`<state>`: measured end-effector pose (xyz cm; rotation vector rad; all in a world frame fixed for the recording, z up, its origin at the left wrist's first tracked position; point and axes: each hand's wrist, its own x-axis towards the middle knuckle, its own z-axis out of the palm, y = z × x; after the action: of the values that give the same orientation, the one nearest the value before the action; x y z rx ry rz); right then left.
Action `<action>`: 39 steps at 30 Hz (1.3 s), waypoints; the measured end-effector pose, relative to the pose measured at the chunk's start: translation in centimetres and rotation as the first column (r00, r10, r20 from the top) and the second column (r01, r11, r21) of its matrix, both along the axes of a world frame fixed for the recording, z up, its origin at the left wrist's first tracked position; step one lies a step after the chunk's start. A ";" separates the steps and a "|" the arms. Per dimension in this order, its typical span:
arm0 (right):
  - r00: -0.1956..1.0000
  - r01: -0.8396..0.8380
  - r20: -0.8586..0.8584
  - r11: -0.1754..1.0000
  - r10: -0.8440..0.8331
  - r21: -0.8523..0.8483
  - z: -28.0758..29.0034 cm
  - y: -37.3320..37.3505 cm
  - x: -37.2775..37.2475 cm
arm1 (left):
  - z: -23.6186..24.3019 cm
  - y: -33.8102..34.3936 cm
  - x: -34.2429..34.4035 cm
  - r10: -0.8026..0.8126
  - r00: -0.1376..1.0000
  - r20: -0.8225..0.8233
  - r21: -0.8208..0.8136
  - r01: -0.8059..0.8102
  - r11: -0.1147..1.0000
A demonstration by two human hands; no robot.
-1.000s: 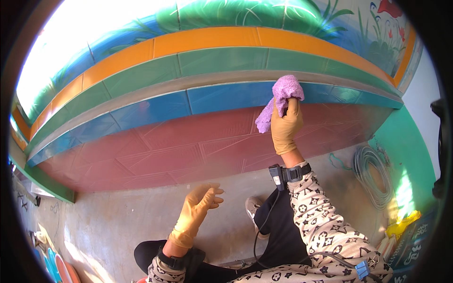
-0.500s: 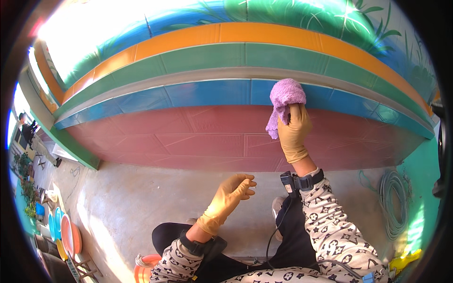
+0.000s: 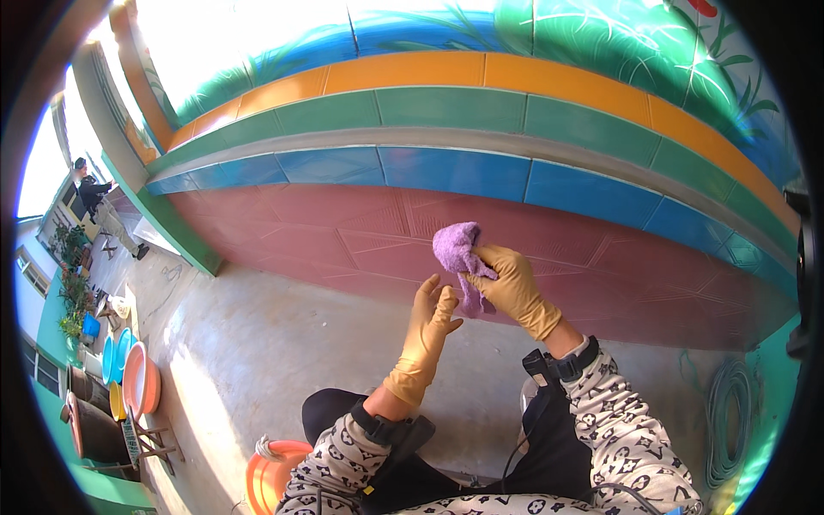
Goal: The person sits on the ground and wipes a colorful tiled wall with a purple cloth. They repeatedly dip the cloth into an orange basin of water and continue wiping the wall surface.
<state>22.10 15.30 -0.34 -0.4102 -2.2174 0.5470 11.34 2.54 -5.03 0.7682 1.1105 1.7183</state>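
Observation:
A bunched purple cloth (image 3: 459,249) is gripped in my right hand (image 3: 518,290), which wears a tan rubber glove. The cloth is off the wall, in front of its dark red tiles (image 3: 343,236), with a loose end hanging down. My left hand (image 3: 424,339), in a matching glove, is raised just left of the cloth's hanging end. Its fingers are apart and hold nothing; whether a fingertip touches the cloth I cannot tell. Above the red tiles run a blue tiled band (image 3: 455,174), a grey ledge, a green band (image 3: 455,112) and an orange band (image 3: 403,75).
An orange bucket (image 3: 273,472) stands by my left knee. Basins (image 3: 142,382), dark pots and a wooden stool are farther left. A coiled hose (image 3: 728,421) lies at the right wall. Another person (image 3: 99,202) stands at the far left near potted plants.
My right hand has come down off the blue band with the purple cloth, toward me. My left hand has risen toward the cloth. The view has turned somewhat to the left.

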 end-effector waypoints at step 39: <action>0.973 -0.047 0.227 0.999 0.048 -0.014 -0.3 -1.5 0.5 | 2.7 12.6 -46.7 0.963 0.259 -0.076 0.377 -0.886 0.268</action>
<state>22.63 13.77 -0.61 -0.4439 -2.4511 0.5583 -35.40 15.14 -2.32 0.4914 1.8019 2.9143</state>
